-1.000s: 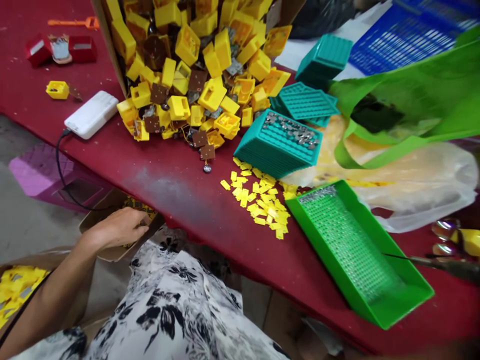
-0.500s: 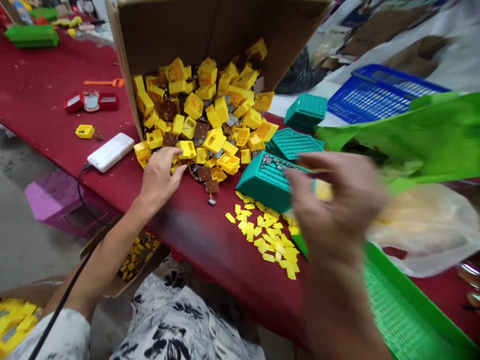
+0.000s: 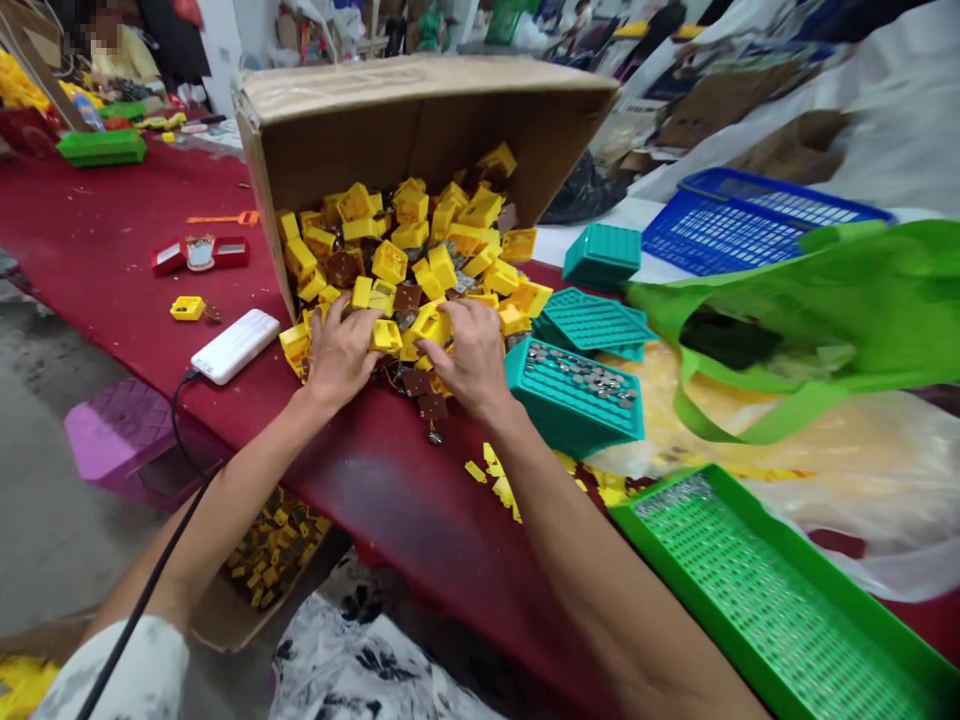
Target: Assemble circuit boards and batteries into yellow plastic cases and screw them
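Note:
Yellow plastic casings (image 3: 390,262), mixed with brown square plates and wires, spill from a cardboard box (image 3: 427,85) lying on its side. My left hand (image 3: 339,350) rests at the pile's front left edge, fingers apart, its thumb beside a yellow casing (image 3: 387,336); some fingertips are hidden among the parts. Just to the right, my right hand (image 3: 475,352) has its thumb and fingers closed around a yellow casing (image 3: 431,323) at the pile's front. Below it, a brown plate (image 3: 433,406) hangs by wires with a small round silver part (image 3: 435,438).
Right of the pile stand teal trays (image 3: 574,405), the front one bearing small metal parts. Nearby are a long green tray (image 3: 780,590), a green bag (image 3: 825,310) and a blue basket (image 3: 757,220). A white power bank (image 3: 235,346) with a black cable lies left.
My right hand has moved left from above the teal trays to the pile and taken hold of a yellow casing. My left hand stays at the pile; the view has tilted up.

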`<state>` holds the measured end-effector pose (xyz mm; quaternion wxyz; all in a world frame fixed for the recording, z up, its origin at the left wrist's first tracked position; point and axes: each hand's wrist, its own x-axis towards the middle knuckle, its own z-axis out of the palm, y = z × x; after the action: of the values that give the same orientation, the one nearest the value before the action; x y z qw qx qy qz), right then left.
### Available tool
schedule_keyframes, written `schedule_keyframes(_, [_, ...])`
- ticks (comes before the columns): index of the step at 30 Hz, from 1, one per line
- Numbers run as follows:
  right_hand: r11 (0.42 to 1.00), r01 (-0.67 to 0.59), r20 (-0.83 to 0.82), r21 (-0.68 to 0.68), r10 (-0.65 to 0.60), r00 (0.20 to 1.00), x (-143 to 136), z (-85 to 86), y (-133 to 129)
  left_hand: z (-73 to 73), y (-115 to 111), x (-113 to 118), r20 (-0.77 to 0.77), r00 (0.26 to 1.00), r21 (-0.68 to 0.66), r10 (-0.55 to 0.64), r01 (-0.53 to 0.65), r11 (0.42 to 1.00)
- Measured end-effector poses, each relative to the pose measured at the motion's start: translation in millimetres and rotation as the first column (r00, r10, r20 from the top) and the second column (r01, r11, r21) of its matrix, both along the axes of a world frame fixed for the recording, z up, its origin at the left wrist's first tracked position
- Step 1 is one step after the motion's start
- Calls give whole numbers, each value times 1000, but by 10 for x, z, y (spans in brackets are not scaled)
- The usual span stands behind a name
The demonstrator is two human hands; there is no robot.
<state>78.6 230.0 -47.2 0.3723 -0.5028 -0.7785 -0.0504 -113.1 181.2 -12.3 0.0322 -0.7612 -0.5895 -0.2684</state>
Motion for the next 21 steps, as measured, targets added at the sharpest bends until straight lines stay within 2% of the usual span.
schedule_keyframes(3, [1000, -7, -35, -16, 6, 999, 37, 12, -111, 2, -40, -25, 77, 996, 56, -50, 45, 997])
schedule_keyframes(7, [998, 50, -63, -36, -52, 997, 16, -9, -236, -12, -201, -32, 186, 977, 135, -102, 77, 988])
schedule_keyframes(12, [993, 81, -19, -89, -83, 996, -15, -38, -240, -62, -393, -54, 371, 926, 169, -75, 12, 986])
schedule_keyframes(16, [997, 75, -15, -28, -75, 997, -46, 10, -258, -153, -361, -79, 558, 830, 76, 5, -57, 995])
schedule_keyframes(21, [1000, -24, -10, 13, 24, 1000, -149, 93, -247, -214, -238, -75, 618, 786, 111, -24, -58, 992])
